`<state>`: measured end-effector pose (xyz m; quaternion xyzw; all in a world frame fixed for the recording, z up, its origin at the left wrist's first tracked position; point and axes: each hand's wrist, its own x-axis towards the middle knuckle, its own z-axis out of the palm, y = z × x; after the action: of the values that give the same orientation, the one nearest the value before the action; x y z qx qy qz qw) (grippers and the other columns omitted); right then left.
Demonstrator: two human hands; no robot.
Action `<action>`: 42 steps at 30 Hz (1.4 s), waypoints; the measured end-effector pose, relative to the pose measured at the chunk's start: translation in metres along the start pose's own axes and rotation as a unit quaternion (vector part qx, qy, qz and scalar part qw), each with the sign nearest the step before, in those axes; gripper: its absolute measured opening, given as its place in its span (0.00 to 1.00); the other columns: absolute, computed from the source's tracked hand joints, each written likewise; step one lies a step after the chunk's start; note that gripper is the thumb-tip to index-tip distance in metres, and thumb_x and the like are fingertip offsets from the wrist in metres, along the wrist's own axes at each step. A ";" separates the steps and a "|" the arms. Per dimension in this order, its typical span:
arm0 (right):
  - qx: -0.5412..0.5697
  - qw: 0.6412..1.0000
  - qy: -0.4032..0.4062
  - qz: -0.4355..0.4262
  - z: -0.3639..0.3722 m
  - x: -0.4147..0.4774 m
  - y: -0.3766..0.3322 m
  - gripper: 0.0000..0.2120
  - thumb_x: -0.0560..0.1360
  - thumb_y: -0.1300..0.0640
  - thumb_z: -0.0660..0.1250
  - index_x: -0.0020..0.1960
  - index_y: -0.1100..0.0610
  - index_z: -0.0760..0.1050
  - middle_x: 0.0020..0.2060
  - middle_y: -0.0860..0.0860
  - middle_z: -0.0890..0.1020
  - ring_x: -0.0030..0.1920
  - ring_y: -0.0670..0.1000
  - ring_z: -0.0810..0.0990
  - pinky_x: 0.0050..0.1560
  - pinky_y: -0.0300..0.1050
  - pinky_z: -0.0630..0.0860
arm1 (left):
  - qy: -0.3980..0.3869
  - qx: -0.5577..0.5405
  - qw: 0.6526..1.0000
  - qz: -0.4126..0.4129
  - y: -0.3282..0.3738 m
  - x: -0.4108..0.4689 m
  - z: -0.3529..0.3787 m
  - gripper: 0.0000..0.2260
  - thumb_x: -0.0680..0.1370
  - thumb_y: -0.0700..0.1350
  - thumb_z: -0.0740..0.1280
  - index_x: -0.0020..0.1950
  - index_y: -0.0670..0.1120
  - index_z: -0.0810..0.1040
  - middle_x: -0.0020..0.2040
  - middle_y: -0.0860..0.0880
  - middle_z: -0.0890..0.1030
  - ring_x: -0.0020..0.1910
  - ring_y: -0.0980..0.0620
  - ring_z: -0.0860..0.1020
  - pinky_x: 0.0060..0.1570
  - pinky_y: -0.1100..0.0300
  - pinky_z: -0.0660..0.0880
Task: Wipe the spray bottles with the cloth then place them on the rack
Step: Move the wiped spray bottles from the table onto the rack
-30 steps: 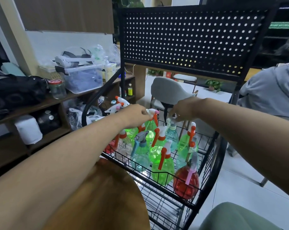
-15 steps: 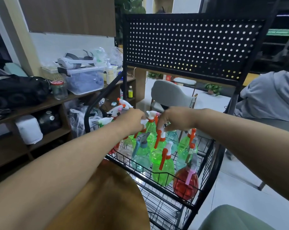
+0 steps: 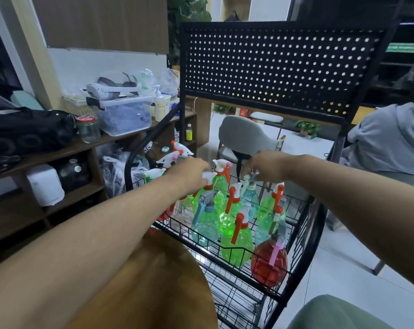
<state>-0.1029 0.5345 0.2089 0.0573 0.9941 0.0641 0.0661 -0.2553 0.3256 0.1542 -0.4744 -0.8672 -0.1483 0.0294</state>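
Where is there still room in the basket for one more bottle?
The back right corner of the basket, between the green bottles and the right rim, looks bare. The lower shelf looks free too. The middle and left are crowded with bottles, and the left hand and right hand are over the back row.

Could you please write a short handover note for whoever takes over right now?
Left hand grips the white sprayer head of a green bottle; right hand pinches the grey head of a teal bottle. Both stand among the other bottles in the rack basket, red bottle at the front. No cloth in view. Left: settle both, let go; wiping cannot be confirmed.
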 end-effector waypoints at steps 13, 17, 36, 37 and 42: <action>0.001 1.000 0.012 -0.008 0.000 0.000 0.002 0.18 0.82 0.63 0.70 0.68 0.47 0.84 0.67 0.45 0.84 0.65 0.49 0.83 0.67 0.46 0.76 | -0.001 0.021 1.000 0.001 0.002 0.000 -0.003 0.16 0.78 0.51 0.71 0.66 0.54 0.84 0.59 0.49 0.85 0.58 0.44 0.81 0.54 0.49 0.81; -0.015 1.000 -0.006 0.005 -0.004 -0.003 -0.002 0.34 0.77 0.72 0.65 0.74 0.43 0.77 0.74 0.46 0.79 0.72 0.53 0.77 0.71 0.55 0.76 | -0.015 0.017 1.000 -0.002 0.004 -0.005 -0.005 0.20 0.77 0.57 0.71 0.68 0.55 0.81 0.61 0.49 0.84 0.59 0.44 0.81 0.56 0.47 0.82; -0.062 0.997 0.031 -0.012 -0.014 0.058 -0.027 0.18 0.86 0.56 0.65 0.75 0.47 0.75 0.64 0.49 0.83 0.65 0.54 0.81 0.64 0.51 0.75 | -0.002 -0.043 0.998 -0.049 -0.041 -0.064 -0.036 0.16 0.81 0.59 0.69 0.66 0.55 0.80 0.52 0.57 0.84 0.43 0.58 0.81 0.48 0.56 0.78; -0.065 0.997 0.026 -0.013 -0.015 0.058 -0.027 0.17 0.86 0.54 0.66 0.74 0.47 0.76 0.64 0.49 0.83 0.65 0.54 0.80 0.62 0.50 0.73 | -0.004 -0.035 0.998 -0.055 -0.044 -0.066 -0.033 0.17 0.81 0.59 0.70 0.66 0.54 0.80 0.51 0.55 0.85 0.46 0.56 0.81 0.50 0.54 0.79; -0.075 0.997 0.011 -0.003 -0.017 0.063 -0.029 0.17 0.85 0.48 0.66 0.74 0.45 0.76 0.65 0.47 0.83 0.66 0.54 0.80 0.62 0.51 0.73 | 0.021 -0.004 0.998 -0.062 -0.049 -0.068 -0.020 0.14 0.80 0.55 0.71 0.63 0.52 0.82 0.51 0.49 0.84 0.50 0.47 0.82 0.50 0.51 0.81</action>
<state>-0.1701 0.5115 0.2136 0.0482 0.9873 0.1391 0.0593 -0.2606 0.2396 0.1492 -0.4167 -0.8936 -0.1629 0.0361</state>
